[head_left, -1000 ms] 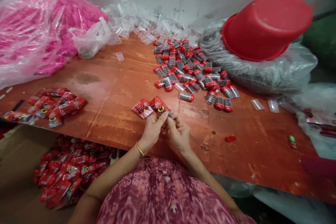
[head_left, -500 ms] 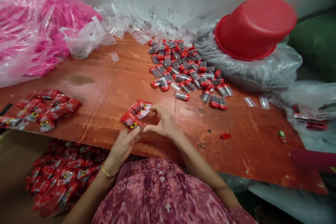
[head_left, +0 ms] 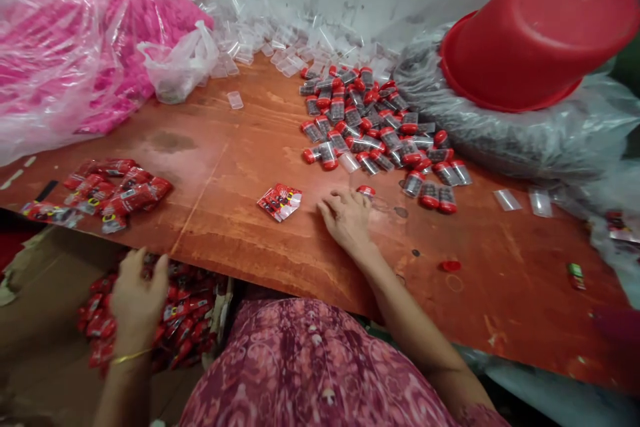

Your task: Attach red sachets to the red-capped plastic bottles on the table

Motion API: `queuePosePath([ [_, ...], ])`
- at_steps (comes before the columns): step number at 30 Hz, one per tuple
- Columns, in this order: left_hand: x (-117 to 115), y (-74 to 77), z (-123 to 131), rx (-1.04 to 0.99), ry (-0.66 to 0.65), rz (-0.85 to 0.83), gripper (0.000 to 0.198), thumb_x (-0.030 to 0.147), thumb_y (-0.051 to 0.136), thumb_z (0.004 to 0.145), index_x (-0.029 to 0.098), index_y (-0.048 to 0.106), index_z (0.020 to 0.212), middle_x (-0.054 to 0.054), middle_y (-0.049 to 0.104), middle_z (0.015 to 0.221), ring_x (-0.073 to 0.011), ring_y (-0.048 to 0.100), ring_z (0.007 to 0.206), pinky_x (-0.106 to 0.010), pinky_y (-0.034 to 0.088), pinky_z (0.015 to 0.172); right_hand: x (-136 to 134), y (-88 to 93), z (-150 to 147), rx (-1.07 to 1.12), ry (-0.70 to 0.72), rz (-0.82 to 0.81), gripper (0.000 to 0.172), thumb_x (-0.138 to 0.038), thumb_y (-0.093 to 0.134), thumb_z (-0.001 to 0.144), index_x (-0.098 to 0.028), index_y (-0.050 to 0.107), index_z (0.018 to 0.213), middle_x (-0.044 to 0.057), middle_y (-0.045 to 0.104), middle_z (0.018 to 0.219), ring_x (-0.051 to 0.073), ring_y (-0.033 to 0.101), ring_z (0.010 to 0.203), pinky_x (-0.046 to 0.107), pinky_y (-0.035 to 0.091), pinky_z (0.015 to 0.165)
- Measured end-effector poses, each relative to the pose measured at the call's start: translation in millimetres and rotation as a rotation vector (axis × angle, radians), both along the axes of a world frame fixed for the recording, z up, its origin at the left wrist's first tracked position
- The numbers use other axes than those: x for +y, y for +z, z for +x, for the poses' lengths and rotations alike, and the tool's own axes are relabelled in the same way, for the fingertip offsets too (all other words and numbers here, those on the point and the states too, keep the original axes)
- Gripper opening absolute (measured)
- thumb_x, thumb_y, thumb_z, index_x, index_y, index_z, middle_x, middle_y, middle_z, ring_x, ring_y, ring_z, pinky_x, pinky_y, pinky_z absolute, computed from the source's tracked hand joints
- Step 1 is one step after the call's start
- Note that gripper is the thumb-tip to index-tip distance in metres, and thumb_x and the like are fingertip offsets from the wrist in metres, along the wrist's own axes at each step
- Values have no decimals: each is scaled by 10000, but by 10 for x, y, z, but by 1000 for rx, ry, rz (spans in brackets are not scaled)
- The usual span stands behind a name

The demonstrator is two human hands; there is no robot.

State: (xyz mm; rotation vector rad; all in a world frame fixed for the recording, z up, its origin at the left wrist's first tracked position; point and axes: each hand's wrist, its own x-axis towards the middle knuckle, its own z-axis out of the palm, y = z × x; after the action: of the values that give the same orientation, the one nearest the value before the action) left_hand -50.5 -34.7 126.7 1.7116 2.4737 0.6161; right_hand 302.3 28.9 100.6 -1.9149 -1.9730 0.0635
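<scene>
My left hand (head_left: 137,288) hangs below the table edge over a cardboard box (head_left: 45,320) full of red packets (head_left: 187,320); its fingers are apart and nothing shows in them. My right hand (head_left: 347,213) lies on the wooden table (head_left: 240,167) with fingers stretched forward, the tips touching a red-capped vial (head_left: 367,191). A small stack of red packets (head_left: 281,201) lies just left of that hand. Behind it spreads a heap of red-capped vials (head_left: 370,127).
Another pile of red packets (head_left: 117,192) sits at the table's left edge. A big pink bag (head_left: 75,47), a small white bag (head_left: 180,73) and clear sleeves (head_left: 280,47) line the back. A red basin (head_left: 540,33) rests on a grey bag (head_left: 500,137). A loose red cap (head_left: 450,265) lies right.
My left hand carried a red packet off the table and down over the box, and now shows empty. My right hand left the packets and reached forward to a vial.
</scene>
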Motion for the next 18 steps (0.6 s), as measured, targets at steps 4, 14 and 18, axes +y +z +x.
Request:
queuePosePath([
  [4, 349, -135, 992, -54, -495, 150, 401, 364, 457, 863, 168, 571, 1193, -166, 518, 1346, -316, 411, 1301, -526, 287, 1072, 245, -24, -287, 103, 62, -52, 351, -455, 482, 886, -182, 639, 1041, 106, 646, 1019, 239, 518, 943, 357, 325, 825],
  [14, 625, -227, 1522, -154, -797, 36, 313, 266, 481, 864, 242, 619, 1144, -88, 526, 1351, -306, 400, 1309, -583, 201, 1084, 314, -138, -248, 451, -46, -87, 134, -260, 536, 825, -180, 578, 726, 35, 606, 718, 173, 525, 688, 295, 361, 654],
  [18, 668, -107, 1638, -539, -596, 86, 351, 351, 587, 802, 190, 631, 1110, -148, 617, 1230, -283, 548, 1159, -460, 359, 1012, 225, -56, -280, 1040, -115, -9, 175, -351, 557, 769, -206, 501, 691, -40, 511, 610, 117, 474, 551, 251, 380, 564],
])
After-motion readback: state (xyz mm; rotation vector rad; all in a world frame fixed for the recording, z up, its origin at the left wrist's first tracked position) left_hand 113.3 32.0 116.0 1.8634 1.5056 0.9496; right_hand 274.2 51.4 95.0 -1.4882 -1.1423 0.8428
